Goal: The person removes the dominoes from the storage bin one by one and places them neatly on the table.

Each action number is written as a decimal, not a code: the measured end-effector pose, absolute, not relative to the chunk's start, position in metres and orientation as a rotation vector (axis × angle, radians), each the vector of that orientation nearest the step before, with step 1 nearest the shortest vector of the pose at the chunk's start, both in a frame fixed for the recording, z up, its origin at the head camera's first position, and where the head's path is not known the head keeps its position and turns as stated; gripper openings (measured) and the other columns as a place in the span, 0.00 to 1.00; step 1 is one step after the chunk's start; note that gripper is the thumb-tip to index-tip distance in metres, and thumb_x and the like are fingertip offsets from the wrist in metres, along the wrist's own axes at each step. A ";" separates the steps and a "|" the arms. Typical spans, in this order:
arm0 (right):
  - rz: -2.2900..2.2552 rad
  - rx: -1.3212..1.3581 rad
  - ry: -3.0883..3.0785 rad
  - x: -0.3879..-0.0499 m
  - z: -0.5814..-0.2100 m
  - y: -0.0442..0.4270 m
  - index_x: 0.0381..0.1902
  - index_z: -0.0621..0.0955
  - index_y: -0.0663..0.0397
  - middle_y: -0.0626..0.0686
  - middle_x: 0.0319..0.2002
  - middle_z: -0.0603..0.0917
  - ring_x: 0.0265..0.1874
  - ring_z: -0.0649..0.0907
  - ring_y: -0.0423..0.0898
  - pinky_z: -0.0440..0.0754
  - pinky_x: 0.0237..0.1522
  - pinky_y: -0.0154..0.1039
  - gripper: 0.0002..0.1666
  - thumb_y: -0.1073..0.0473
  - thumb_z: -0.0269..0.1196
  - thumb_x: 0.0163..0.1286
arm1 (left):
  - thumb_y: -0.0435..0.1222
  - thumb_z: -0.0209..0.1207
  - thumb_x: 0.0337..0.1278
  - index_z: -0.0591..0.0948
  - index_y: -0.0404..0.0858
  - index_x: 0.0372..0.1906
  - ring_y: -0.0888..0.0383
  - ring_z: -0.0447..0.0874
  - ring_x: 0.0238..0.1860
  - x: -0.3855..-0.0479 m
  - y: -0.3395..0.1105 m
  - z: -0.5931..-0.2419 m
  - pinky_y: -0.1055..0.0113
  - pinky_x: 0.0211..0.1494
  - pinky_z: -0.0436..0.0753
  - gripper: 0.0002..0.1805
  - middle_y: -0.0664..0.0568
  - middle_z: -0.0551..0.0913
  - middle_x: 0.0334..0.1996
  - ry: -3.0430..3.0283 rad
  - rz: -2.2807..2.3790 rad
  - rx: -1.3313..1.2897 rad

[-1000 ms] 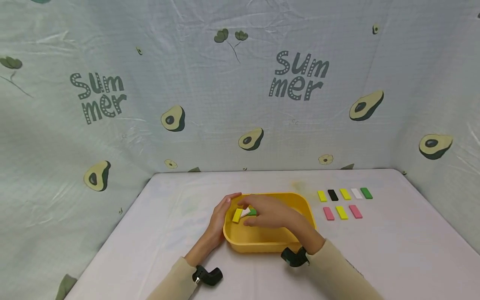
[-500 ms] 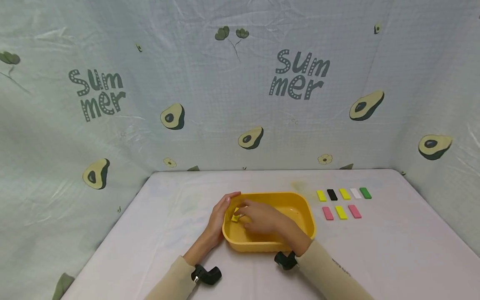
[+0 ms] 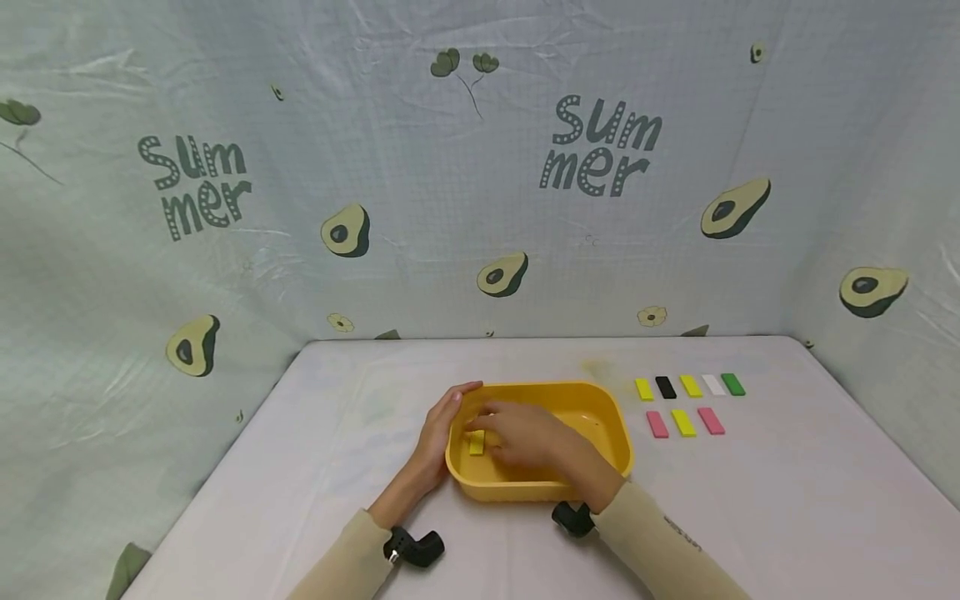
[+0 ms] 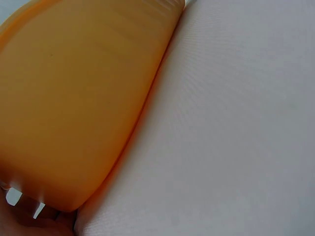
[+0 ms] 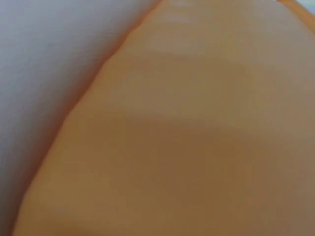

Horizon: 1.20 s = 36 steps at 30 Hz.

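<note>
My left hand [image 3: 435,435] lies along the left wall of a yellow plastic bin [image 3: 536,492], its fingers reaching the far left corner of the rim. In the left wrist view, part of that hand touches the bin's orange-looking wall [image 4: 74,108]. Inside the bin, my right hand [image 3: 525,433] reaches down with bent fingers towards the left end. A small yellow rectangular tile [image 3: 477,443] shows beside its fingertips; whether they pinch anything is hidden. The right wrist view holds only the bin's outer wall [image 5: 187,147], blurred.
Right of the bin, small flat tiles lie in two rows. The back row has yellow, black [image 3: 665,387], white [image 3: 713,384] and green [image 3: 733,384] tiles; the front row has pink [image 3: 657,424] and yellow [image 3: 683,422] ones. A printed curtain [image 3: 420,167] stands behind the table [image 3: 360,400].
My right hand has lowered into the bin, its fingers bending around the left end. The white and green tiles there are now covered, and the yellow tile has shifted slightly. My left hand stays put.
</note>
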State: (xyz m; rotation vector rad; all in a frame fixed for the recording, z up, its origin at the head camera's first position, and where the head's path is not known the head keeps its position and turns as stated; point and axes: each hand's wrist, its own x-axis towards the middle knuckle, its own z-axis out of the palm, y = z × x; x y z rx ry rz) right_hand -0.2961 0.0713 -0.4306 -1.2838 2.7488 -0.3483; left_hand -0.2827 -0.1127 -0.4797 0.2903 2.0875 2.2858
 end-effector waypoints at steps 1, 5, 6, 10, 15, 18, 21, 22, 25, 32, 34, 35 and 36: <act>-0.342 -1.300 2.747 -0.296 -0.431 0.071 0.63 0.84 0.38 0.47 0.66 0.80 0.56 0.84 0.46 0.83 0.63 0.45 0.23 0.59 0.61 0.72 | 0.49 0.35 0.85 0.70 0.36 0.74 0.48 0.70 0.73 -0.283 -0.113 -0.479 0.74 0.68 0.77 0.29 0.42 0.71 0.74 2.094 2.282 0.289; -0.348 -1.312 2.739 -0.294 -0.432 0.071 0.56 0.88 0.36 0.46 0.62 0.81 0.50 0.84 0.44 0.85 0.57 0.44 0.20 0.60 0.60 0.71 | 0.49 0.35 0.85 0.70 0.36 0.74 0.49 0.71 0.72 -0.282 -0.113 -0.479 0.73 0.68 0.77 0.29 0.42 0.71 0.74 2.102 2.273 0.283; -0.360 -1.300 2.739 -0.294 -0.432 0.071 0.54 0.89 0.37 0.46 0.61 0.81 0.51 0.84 0.44 0.85 0.58 0.44 0.19 0.60 0.60 0.71 | 0.49 0.35 0.85 0.70 0.36 0.74 0.49 0.72 0.71 -0.282 -0.113 -0.479 0.73 0.67 0.77 0.29 0.41 0.71 0.74 2.098 2.275 0.280; -0.382 -1.266 2.739 -0.294 -0.430 0.070 0.49 0.90 0.41 0.47 0.58 0.83 0.51 0.83 0.45 0.84 0.60 0.44 0.16 0.60 0.62 0.68 | 0.49 0.34 0.85 0.68 0.34 0.75 0.51 0.74 0.69 -0.282 -0.113 -0.478 0.73 0.64 0.80 0.30 0.40 0.71 0.73 2.081 2.282 0.277; -0.405 -1.232 2.737 -0.295 -0.431 0.070 0.47 0.90 0.42 0.46 0.54 0.84 0.49 0.82 0.43 0.83 0.60 0.43 0.14 0.59 0.64 0.66 | 0.49 0.34 0.85 0.69 0.35 0.75 0.51 0.74 0.69 -0.283 -0.113 -0.479 0.69 0.68 0.79 0.30 0.42 0.71 0.74 2.085 2.279 0.272; -0.416 -1.215 2.740 -0.296 -0.431 0.071 0.45 0.90 0.41 0.45 0.54 0.84 0.48 0.82 0.42 0.83 0.59 0.42 0.13 0.59 0.65 0.65 | 0.49 0.34 0.85 0.69 0.36 0.75 0.53 0.74 0.69 -0.284 -0.113 -0.479 0.70 0.68 0.79 0.30 0.41 0.71 0.74 2.085 2.277 0.280; -0.420 -1.203 2.743 -0.296 -0.430 0.072 0.44 0.90 0.41 0.45 0.53 0.84 0.47 0.82 0.42 0.83 0.58 0.41 0.11 0.60 0.66 0.65 | 0.49 0.34 0.85 0.69 0.36 0.75 0.54 0.74 0.69 -0.284 -0.113 -0.479 0.73 0.66 0.79 0.30 0.41 0.70 0.74 2.083 2.276 0.286; -0.419 -1.198 2.745 -0.296 -0.430 0.072 0.43 0.89 0.41 0.45 0.53 0.84 0.46 0.81 0.42 0.83 0.57 0.41 0.11 0.60 0.67 0.65 | 0.49 0.34 0.85 0.69 0.36 0.75 0.54 0.74 0.69 -0.284 -0.113 -0.479 0.74 0.65 0.79 0.30 0.41 0.70 0.74 2.080 2.277 0.285; -0.421 -1.185 2.754 -0.297 -0.430 0.073 0.46 0.88 0.42 0.45 0.50 0.83 0.42 0.79 0.41 0.83 0.54 0.38 0.13 0.61 0.67 0.65 | 0.49 0.34 0.85 0.69 0.37 0.75 0.54 0.74 0.69 -0.284 -0.113 -0.479 0.75 0.64 0.79 0.30 0.41 0.70 0.74 2.075 2.277 0.283; -0.412 -1.119 2.761 -0.300 -0.432 0.075 0.52 0.87 0.46 0.44 0.45 0.82 0.36 0.76 0.40 0.82 0.49 0.36 0.19 0.61 0.68 0.62 | 0.50 0.34 0.85 0.70 0.38 0.74 0.52 0.71 0.73 -0.284 -0.114 -0.478 0.71 0.72 0.75 0.29 0.44 0.70 0.75 2.095 2.258 0.269; -0.407 -1.115 2.759 -0.300 -0.432 0.076 0.52 0.87 0.46 0.44 0.45 0.82 0.36 0.76 0.40 0.82 0.49 0.37 0.20 0.60 0.68 0.61 | 0.50 0.35 0.85 0.70 0.38 0.75 0.52 0.71 0.73 -0.284 -0.113 -0.478 0.70 0.73 0.74 0.30 0.43 0.70 0.75 2.091 2.263 0.277; -0.409 -1.117 2.757 -0.301 -0.432 0.077 0.52 0.87 0.45 0.44 0.45 0.82 0.36 0.76 0.40 0.82 0.49 0.37 0.19 0.60 0.68 0.61 | 0.50 0.35 0.85 0.70 0.38 0.74 0.53 0.72 0.72 -0.284 -0.113 -0.478 0.70 0.73 0.75 0.30 0.43 0.70 0.75 2.088 2.267 0.279; -0.410 -1.124 2.756 -0.301 -0.432 0.077 0.52 0.87 0.45 0.44 0.46 0.83 0.36 0.77 0.40 0.82 0.50 0.37 0.19 0.58 0.68 0.62 | 0.50 0.35 0.85 0.70 0.37 0.74 0.54 0.72 0.72 -0.284 -0.113 -0.479 0.71 0.72 0.75 0.30 0.43 0.70 0.75 2.089 2.267 0.283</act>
